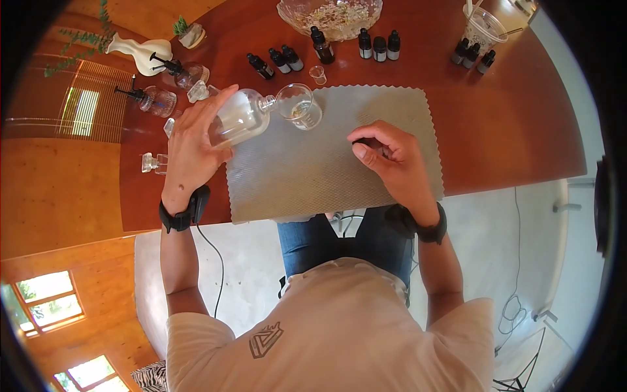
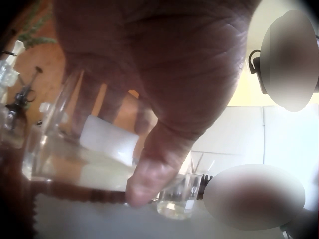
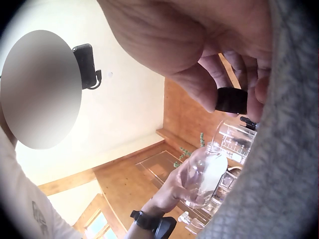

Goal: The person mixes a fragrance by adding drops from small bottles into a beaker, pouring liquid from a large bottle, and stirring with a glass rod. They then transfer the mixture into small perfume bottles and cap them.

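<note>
The clear glass bottle (image 1: 240,119), which has a white label and pale liquid inside, is held tilted over the left part of the grey mat (image 1: 294,179), its open neck at the rim of the glass beaker (image 1: 304,115). The person's left hand (image 1: 194,134) grips it, thumb on one side and fingers round the other, spread only as far as the bottle's body. The beaker, printed with measuring marks, holds a little pale liquid. Over the mat's right part, the person's right hand (image 1: 400,160) pinches a black cap (image 3: 232,100), its fingers nearly closed on it. Just beyond the mat are a tiny glass cup (image 1: 318,74) and dark dropper bottles (image 1: 379,47), with a patterned glass bowl (image 1: 330,21) behind them. To the left on the reddish-brown surface (image 1: 509,124) are two pump bottles and a white vase (image 1: 145,57); at the far right, three small dark bottles (image 1: 470,55) sit beside a clear cup (image 1: 484,29) containing sticks.
</note>
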{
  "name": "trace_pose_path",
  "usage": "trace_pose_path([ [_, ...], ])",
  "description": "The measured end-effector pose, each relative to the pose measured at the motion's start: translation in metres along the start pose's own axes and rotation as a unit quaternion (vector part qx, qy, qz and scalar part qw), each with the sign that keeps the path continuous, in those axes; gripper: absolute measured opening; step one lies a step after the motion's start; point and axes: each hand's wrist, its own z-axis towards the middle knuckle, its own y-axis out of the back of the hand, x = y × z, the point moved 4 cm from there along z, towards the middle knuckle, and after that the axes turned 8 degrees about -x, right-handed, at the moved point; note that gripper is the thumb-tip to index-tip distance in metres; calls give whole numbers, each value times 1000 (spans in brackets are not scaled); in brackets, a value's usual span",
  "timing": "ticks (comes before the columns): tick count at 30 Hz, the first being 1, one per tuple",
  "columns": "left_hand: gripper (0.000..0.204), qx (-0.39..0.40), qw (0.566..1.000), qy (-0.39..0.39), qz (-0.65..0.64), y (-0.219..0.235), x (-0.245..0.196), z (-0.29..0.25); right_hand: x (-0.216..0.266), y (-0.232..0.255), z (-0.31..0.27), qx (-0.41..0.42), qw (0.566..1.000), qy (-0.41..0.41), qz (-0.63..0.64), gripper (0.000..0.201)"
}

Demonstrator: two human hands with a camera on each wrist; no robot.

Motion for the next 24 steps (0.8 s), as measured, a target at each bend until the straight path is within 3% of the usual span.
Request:
trace_pose_path([
  [24, 92, 1, 996, -65, 61, 7, -4, 8, 3, -1, 0, 18, 999, 9, -29, 12],
])
